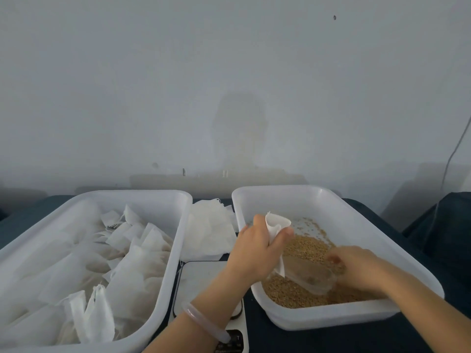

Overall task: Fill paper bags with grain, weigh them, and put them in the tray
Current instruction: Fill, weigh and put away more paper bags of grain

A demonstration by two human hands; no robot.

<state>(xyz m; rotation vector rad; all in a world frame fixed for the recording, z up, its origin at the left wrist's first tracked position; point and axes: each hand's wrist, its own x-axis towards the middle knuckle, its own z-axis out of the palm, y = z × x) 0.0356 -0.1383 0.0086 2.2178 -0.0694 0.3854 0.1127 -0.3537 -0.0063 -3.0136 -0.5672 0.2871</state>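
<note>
My left hand (257,248) grips a white paper bag (276,226) by its open mouth above the right white tray (356,207), which holds brown grain (303,247). My right hand (356,266) is down in the grain, holding a clear plastic scoop (311,277) that carries some grain and points toward the bag. The left white tray (142,197) holds several filled white bags (132,261). A white scale (201,278) lies between the two trays, partly under my left forearm.
A loose pile of empty white bags (207,230) lies between the trays behind the scale. The dark blue table cover (331,340) runs up to a pale wall. A dark object (446,225) and a thin cable (456,151) stand at the far right.
</note>
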